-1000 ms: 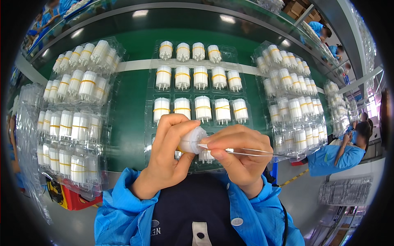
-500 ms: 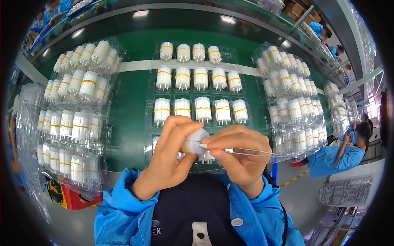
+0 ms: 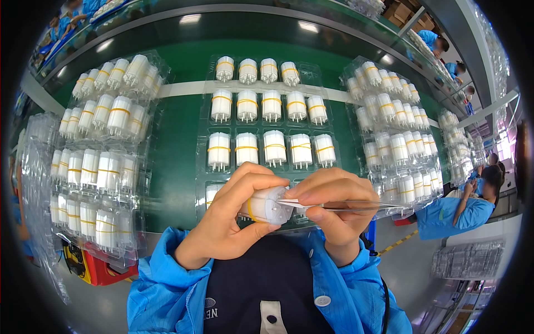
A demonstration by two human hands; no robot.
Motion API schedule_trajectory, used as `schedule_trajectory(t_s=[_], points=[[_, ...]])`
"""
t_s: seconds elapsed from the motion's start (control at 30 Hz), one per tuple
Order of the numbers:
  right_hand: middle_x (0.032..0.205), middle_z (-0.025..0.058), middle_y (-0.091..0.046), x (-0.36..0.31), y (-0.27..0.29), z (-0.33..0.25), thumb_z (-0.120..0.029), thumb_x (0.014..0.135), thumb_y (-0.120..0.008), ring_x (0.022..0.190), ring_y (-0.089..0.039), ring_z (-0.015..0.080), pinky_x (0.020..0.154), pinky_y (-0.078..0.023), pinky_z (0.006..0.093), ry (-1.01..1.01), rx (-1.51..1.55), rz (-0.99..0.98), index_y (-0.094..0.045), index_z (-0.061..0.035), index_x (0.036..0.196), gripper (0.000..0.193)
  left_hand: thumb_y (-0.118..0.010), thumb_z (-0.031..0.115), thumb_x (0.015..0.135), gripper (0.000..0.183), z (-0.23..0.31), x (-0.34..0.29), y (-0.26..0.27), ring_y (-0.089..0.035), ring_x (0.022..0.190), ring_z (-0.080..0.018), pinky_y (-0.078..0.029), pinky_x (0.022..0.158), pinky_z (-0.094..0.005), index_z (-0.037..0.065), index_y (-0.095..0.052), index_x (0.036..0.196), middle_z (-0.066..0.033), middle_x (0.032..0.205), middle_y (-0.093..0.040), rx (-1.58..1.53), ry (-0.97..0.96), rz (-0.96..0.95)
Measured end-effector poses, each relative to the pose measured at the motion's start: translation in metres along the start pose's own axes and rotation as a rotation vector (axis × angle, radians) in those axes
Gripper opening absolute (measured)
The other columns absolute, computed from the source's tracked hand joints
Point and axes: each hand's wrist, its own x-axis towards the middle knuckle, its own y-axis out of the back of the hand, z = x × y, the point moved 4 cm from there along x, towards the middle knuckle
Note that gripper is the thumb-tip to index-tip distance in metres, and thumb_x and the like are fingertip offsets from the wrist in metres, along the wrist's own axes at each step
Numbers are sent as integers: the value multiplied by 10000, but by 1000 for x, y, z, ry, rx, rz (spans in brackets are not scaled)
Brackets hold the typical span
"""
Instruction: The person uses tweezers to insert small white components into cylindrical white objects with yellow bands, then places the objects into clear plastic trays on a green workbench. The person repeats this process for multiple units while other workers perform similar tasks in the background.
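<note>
My left hand (image 3: pixel 227 218) is closed around a white cylinder (image 3: pixel 260 206) with a yellow band about it. The cylinder lies on its side, and its translucent end face points right. Between the thumb and fingers of my right hand (image 3: pixel 340 195) is a pair of thin metal tweezers (image 3: pixel 361 206). Their tips are at the cylinder's end face; what they touch there is too small to tell. Just beyond my hands, a clear plastic tray (image 3: pixel 201 150) bears rows of similar white cylinders (image 3: pixel 275 147), banded yellow, with short pins underneath. My hands hide part of its nearest row.
Stacked clear trays of banded cylinders stand at left (image 3: pixel 119 116) and right (image 3: pixel 400 146) on the green work surface (image 3: pixel 178 183). A red bin (image 3: pixel 108 270) is below at the left. A co-worker in blue (image 3: pixel 456 214) is at the right; others are farther off.
The cylinder and both hands have moved slightly nearer to me and right. The end face shows more fully, and my right fingers have shifted right along with the tweezers.
</note>
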Motion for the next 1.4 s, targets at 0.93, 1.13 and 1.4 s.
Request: schedule_trajectory(t_s=[0.93,1.13,1.4], points=[[805,163,-697,-4,0,7,63,737,-687,711,-682,204,609,-535,274,-40,4,43,-694,28,854,122,-650,-56,675,524,5,0,0,-540,999,-304,-436,869,-361,-24,-549,1188,-177,1085,-514,105,8,17],[780,136,-681,9,-9,-11,39,750,-689,683,-671,196,594,-515,265,29,-297,-131,-694,-1,856,113,-628,-110,674,518,7,2,0,-549,994,-323,-455,854,-362,-33,-545,1179,-187,1089,-516,252,-49,34],[910,166,-691,-8,0,10,5,830,-664,807,-662,187,702,-535,291,-56,171,197,-664,55,948,128,-707,-48,704,529,-13,-4,-4,-570,1046,-311,-467,888,-358,-12,-512,1194,-182,1140,-546,134,3,253]])
